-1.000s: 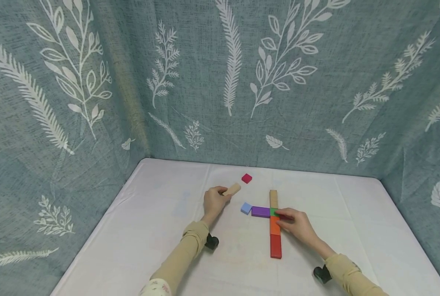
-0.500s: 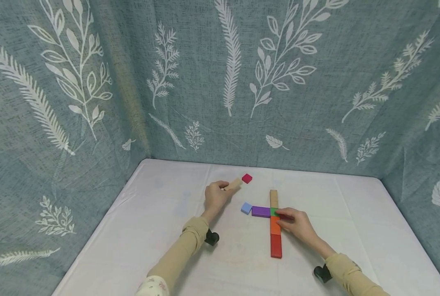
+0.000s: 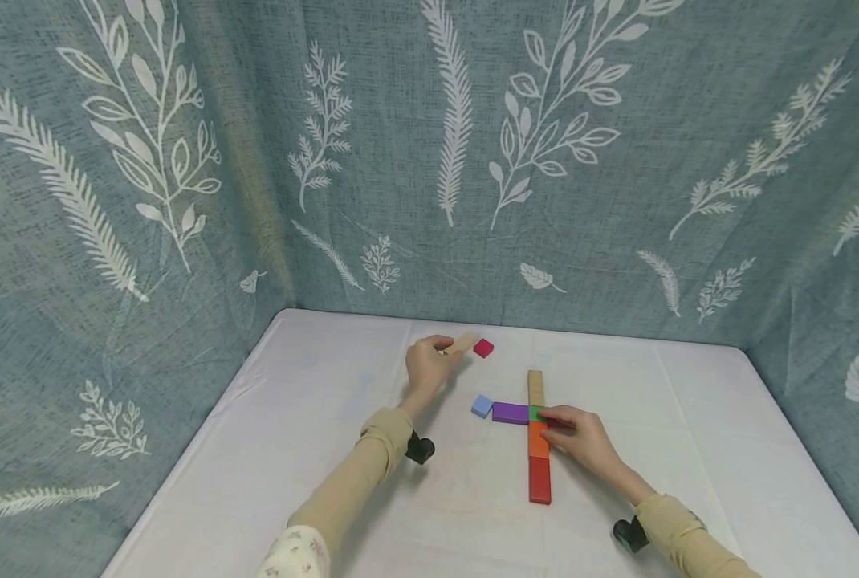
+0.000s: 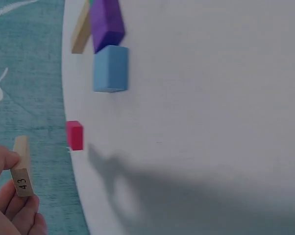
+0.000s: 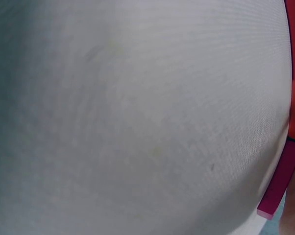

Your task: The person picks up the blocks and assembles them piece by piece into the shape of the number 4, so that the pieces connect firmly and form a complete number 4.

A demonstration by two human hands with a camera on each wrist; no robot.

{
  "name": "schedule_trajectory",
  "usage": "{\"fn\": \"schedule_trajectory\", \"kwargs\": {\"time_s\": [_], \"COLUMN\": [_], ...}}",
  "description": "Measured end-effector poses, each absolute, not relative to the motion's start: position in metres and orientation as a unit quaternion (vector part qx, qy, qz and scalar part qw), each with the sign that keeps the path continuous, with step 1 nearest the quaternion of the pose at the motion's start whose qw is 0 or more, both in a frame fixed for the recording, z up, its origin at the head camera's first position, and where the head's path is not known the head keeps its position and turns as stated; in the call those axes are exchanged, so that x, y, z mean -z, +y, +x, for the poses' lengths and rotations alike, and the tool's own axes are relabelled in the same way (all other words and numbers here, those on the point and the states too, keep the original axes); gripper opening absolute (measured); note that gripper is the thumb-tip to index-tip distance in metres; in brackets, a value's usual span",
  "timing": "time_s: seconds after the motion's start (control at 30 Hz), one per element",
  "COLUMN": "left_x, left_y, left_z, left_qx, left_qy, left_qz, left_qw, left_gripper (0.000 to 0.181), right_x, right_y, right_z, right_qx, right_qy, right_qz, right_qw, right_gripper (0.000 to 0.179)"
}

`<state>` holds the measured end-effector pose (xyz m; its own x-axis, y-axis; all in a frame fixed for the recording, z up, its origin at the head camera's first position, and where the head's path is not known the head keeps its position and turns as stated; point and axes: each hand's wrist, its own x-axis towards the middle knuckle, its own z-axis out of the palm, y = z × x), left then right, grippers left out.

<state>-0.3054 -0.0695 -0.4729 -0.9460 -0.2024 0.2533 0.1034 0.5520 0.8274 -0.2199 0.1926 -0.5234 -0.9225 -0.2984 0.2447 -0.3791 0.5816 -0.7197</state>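
Observation:
Between thumb and fingers my left hand (image 3: 428, 365) pinches a pale wooden block (image 3: 462, 343), held up near the table's back edge. In the left wrist view, this wooden block (image 4: 21, 166) shows the number 43 on its end. My right hand (image 3: 581, 440) holds a dark red block (image 3: 561, 424) at both sides, partly hidden by the fingers. That block lies against a green block (image 3: 535, 413), the middle of a cross. A tan block (image 3: 535, 387) extends behind the green one, a purple block (image 3: 510, 413) to its left, orange (image 3: 538, 439) and red (image 3: 539, 480) blocks in front.
A light blue block (image 3: 482, 406) sits turned at the purple block's left end. Farther back, a small crimson block (image 3: 483, 348) lies close to the left hand. The table (image 3: 256, 449) wears a white cloth; a teal leaf-patterned curtain (image 3: 415, 160) stands behind it.
My left hand has moved away from me and slightly right, carrying the wooden block toward the back edge, near the crimson block. The right hand has stayed at the dark red block.

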Motion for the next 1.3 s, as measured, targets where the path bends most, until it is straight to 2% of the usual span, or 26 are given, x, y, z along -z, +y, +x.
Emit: {"fn": "schedule_trajectory", "kwargs": {"time_s": [0.3, 0.47, 0.87, 1.1, 1.3], "left_x": [0.45, 0.447, 0.469, 0.488, 0.502], "left_y": [-0.057, -0.045, -0.019, -0.011, -0.009], "left_z": [-0.312, -0.309, -0.301, -0.292, -0.287], "left_qx": [0.472, 0.48, 0.487, 0.482, 0.475], "left_qy": [-0.862, -0.86, -0.861, -0.865, -0.869], "left_qz": [0.014, 0.01, 0.04, 0.064, 0.072], "left_qw": [0.183, 0.174, 0.139, 0.123, 0.121], "left_gripper": [0.024, 0.023, 0.02, 0.026, 0.024], "right_x": [0.524, 0.525, 0.525, 0.526, 0.526], "right_y": [0.194, 0.194, 0.193, 0.193, 0.192], "right_z": [-0.22, -0.22, -0.219, -0.219, -0.219], "right_qx": [-0.41, -0.413, -0.418, -0.417, -0.419], "right_qy": [-0.889, -0.888, -0.886, -0.887, -0.886], "right_qz": [0.195, 0.194, 0.193, 0.19, 0.191], "right_qw": [0.057, 0.056, 0.053, 0.05, 0.049], "right_gripper": [0.033, 0.033, 0.032, 0.034, 0.033]}}
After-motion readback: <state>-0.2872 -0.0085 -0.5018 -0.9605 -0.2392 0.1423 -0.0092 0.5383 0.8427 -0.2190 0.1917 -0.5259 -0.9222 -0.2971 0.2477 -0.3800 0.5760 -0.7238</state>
